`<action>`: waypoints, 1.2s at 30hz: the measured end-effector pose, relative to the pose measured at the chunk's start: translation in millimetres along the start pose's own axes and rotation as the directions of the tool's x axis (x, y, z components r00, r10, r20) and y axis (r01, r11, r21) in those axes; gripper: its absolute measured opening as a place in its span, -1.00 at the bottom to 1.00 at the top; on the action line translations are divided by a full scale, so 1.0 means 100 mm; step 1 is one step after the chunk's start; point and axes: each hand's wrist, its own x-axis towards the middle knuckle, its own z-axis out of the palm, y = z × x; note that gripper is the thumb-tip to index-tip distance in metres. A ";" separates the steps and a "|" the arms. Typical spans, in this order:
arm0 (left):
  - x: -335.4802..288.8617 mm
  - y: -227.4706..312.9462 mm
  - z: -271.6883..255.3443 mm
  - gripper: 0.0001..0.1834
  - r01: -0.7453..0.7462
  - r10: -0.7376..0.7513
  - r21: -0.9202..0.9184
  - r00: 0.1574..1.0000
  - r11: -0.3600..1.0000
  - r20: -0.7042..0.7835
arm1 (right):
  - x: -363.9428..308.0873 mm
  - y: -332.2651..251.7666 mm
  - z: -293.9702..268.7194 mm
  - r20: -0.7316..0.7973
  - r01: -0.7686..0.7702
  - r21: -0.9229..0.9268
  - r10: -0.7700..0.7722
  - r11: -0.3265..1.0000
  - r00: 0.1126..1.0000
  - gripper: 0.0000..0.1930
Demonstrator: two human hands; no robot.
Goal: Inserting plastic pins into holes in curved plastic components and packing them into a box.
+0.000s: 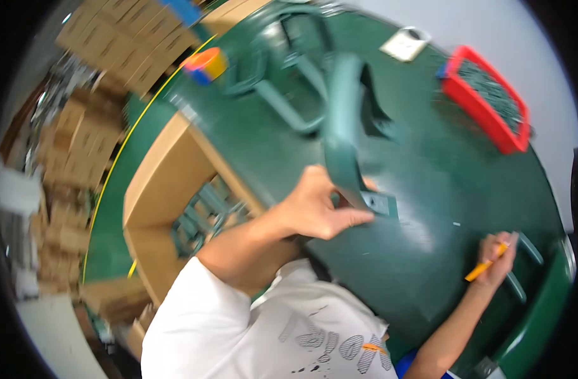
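My left hand (317, 205) is closed around the lower end of a dark green curved bracket-like piece (342, 136). It is raised above the green table, with a flat end plate that has a small hole showing beside my thumb. To the right, my right hand (493, 259) is closed on a narrow orange tool (475, 271), whose exact kind is too blurred to tell. Just beside that hand lies a green U-shaped part (516, 285), partly hidden by the fingers. Further up the table are several green bent frame pieces (282, 104), smeared by motion.
An open cardboard box (153, 208) holding green parts stands at the left. On the green table (421, 189) are a red bin (481, 117) of small dark green pieces, a roll of tape (207, 64) and a white card (404, 45). Stacked cartons (131, 44) rise beyond.
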 end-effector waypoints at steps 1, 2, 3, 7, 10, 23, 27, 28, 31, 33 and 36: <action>-0.22 0.07 -0.26 -0.63 -0.077 0.098 0.243 0.992 0.967 -0.074 | 0.01 -0.03 -0.02 0.024 0.024 0.016 -0.025 1.000 0.999 -0.61; -0.52 0.13 -0.43 -0.66 0.041 0.026 0.206 0.950 0.978 -0.310 | 0.02 -0.02 -0.04 0.025 -0.002 0.029 0.002 1.000 1.000 -0.62; -0.82 0.20 -0.57 -0.69 0.131 -0.036 0.146 0.852 0.981 -0.523 | 0.02 -0.01 -0.09 0.018 -0.019 0.035 0.019 0.999 1.000 -0.63; -1.99 0.25 -1.20 -0.73 0.462 -0.247 -0.031 0.416 0.886 -0.875 | 0.19 0.04 -0.39 0.135 -0.059 0.078 0.049 0.995 0.990 -0.70; -2.78 -0.02 -1.50 -0.77 0.851 -0.493 -0.136 0.157 0.507 -0.856 | 0.23 0.00 -0.45 0.169 -0.084 0.062 0.072 0.995 0.983 -0.70; -4.41 -1.29 -1.06 -0.70 0.811 -0.818 -0.581 -0.376 -0.064 -0.435 | 0.26 0.01 -0.41 0.160 -0.083 -0.016 0.085 0.996 0.983 -0.69; -4.37 -1.45 -1.02 -0.66 0.823 -0.848 -0.538 -0.407 -0.180 -0.340 | 0.25 0.00 -0.41 0.153 -0.082 -0.036 0.087 0.996 0.984 -0.68; -4.35 -1.49 -0.98 -0.65 0.833 -0.859 -0.517 -0.400 -0.196 -0.318 | 0.23 0.00 -0.39 0.146 -0.073 -0.046 0.079 0.996 0.986 -0.68; -4.41 -1.58 -0.97 -0.52 0.854 -0.898 -0.452 -0.385 -0.258 -0.215 | 0.22 0.01 -0.31 0.066 -0.054 -0.058 0.058 0.997 0.996 -0.68; -4.41 -1.53 -1.01 -0.47 0.853 -0.905 -0.443 -0.386 -0.277 -0.178 | 0.23 0.00 -0.33 0.050 -0.077 -0.047 0.080 0.996 0.996 -0.68; -4.57 -1.56 -0.91 -0.42 0.831 -0.944 -0.479 -0.330 -0.284 -0.012 | 0.23 0.00 -0.36 0.111 -0.100 -0.034 0.103 0.994 0.988 -0.67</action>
